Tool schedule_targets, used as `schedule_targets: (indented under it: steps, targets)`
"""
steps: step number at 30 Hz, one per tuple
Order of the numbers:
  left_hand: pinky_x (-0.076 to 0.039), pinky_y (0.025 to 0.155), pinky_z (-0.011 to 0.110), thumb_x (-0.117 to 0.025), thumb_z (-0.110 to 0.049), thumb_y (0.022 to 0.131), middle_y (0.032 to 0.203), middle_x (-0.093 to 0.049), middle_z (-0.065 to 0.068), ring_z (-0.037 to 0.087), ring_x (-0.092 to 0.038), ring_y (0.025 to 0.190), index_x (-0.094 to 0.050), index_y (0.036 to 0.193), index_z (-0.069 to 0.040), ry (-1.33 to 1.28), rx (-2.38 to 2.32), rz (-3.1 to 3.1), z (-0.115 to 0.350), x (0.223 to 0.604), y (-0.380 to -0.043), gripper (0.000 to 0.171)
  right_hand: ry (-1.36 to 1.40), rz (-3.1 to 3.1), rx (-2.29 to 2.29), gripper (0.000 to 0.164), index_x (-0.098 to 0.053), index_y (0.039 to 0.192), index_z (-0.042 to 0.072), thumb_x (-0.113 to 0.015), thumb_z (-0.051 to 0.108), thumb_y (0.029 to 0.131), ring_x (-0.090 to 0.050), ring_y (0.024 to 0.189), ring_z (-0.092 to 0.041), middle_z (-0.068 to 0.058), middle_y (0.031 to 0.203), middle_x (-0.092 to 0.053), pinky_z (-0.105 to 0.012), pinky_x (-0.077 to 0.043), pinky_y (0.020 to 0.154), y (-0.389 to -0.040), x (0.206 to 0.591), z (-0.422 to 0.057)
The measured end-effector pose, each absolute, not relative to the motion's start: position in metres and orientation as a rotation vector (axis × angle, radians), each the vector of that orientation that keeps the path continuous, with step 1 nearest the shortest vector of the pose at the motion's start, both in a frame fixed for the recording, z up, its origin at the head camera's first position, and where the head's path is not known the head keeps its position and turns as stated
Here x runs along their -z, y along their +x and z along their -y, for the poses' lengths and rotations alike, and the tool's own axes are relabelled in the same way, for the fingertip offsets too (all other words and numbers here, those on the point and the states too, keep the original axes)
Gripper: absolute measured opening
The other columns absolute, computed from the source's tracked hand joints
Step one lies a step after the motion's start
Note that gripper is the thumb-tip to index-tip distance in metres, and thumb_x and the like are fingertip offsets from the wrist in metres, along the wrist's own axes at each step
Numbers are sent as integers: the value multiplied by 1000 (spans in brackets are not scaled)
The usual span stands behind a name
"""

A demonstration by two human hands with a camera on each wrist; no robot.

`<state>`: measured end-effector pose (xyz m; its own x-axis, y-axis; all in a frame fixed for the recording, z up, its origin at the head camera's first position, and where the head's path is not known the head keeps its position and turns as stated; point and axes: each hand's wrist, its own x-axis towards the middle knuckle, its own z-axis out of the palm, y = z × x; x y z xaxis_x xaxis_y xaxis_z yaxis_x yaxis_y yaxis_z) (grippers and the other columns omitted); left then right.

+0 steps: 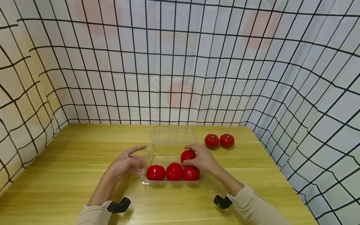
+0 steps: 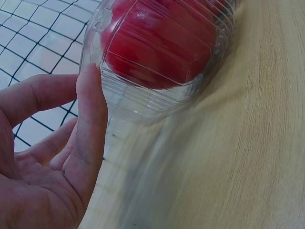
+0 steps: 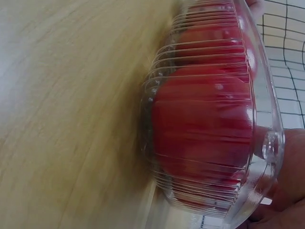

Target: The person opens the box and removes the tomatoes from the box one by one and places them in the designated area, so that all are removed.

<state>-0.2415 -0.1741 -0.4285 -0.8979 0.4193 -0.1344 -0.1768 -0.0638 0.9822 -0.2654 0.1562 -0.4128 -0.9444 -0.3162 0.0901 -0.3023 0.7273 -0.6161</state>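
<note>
A clear plastic clamshell box stands on the table with its lid folded back. Along its near side lie three red tomatoes, the left one, the middle one and the right one. Another tomato sits behind the right one, gripped between the thumb and fingers of my right hand. My left hand is at the box's left edge, and in the left wrist view a fingertip touches the clear rim. The right wrist view shows tomatoes through the ribbed wall; the held tomato's underside is hidden.
Two tomatoes with green stems, one beside the other, stand on the wooden table at the back right. A black wire grid with white sheeting surrounds the back and sides. Each wrist wears a black device.
</note>
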Motion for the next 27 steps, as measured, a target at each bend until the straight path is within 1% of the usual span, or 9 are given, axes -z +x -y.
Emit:
schedule_targets:
  steps: [7,15,22,27]
  targets:
    - [-64,66,32,-62,3,94,93,-68,9,16,-67,74,-20,161,-5,261,-2019,-1812,174,430,-242,79,-534,-2899,985,52,-67,128,5,-84,17,81,-63,114,-32,-13,132,-66,-49,-60,90,-266,413,-154]
    - [-64,66,32,-61,3,93,92,-68,7,16,-67,74,-20,161,-4,261,-2019,-1817,174,430,-242,79,-505,-2917,937,53,-67,129,5,-84,18,80,-62,115,-32,-12,131,-66,-48,-59,91,-266,411,-151]
    - [-64,66,32,-61,2,93,93,-68,8,16,-67,74,-21,161,-5,261,-2020,-1822,175,430,-241,79,-492,-2921,879,54,-68,129,6,-84,18,80,-60,118,-33,-14,132,-66,-49,-58,94,-268,409,-149]
    - [-64,67,32,-61,2,93,93,-68,9,17,-68,74,-21,160,-5,259,-2018,-1829,174,429,-241,79,-473,-2905,877,55,-68,129,7,-86,19,78,-60,115,-31,-13,128,-66,-49,-59,91,-271,409,-149]
